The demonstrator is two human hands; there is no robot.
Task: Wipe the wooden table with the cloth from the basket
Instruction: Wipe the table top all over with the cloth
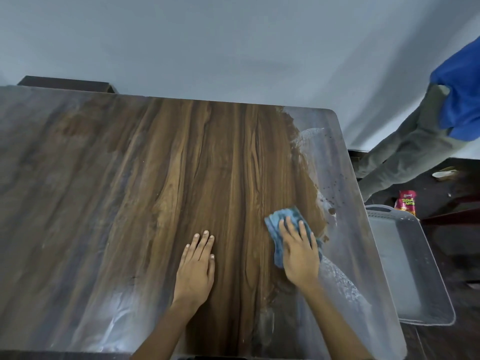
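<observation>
Head view looks down on a wooden tabletop (181, 165) that fills most of the frame. Its middle part shows dark brown grain, while the left side and the right edge are covered with a pale, dusty film. The right hand (298, 252) lies in the lower right part of the tabletop, fingers straight and a little spread, pressing flat on a blue cloth (279, 229). The cloth is folded or crumpled under the palm and sticks out past the fingertips and on the left side of the hand; it sits just at the border between the brown part and the pale strip. The left hand (196, 266) rests flat on the bare wood near the lower centre, fingers straight and close together, holding nothing. Beside the right edge of the tabletop, lower down, stands a grey plastic basket (426, 302). On the dark floor above it lies a red snack packet (406, 201). In the upper right corner a person in grey trousers (405, 152) and a blue top is partly seen.
</observation>
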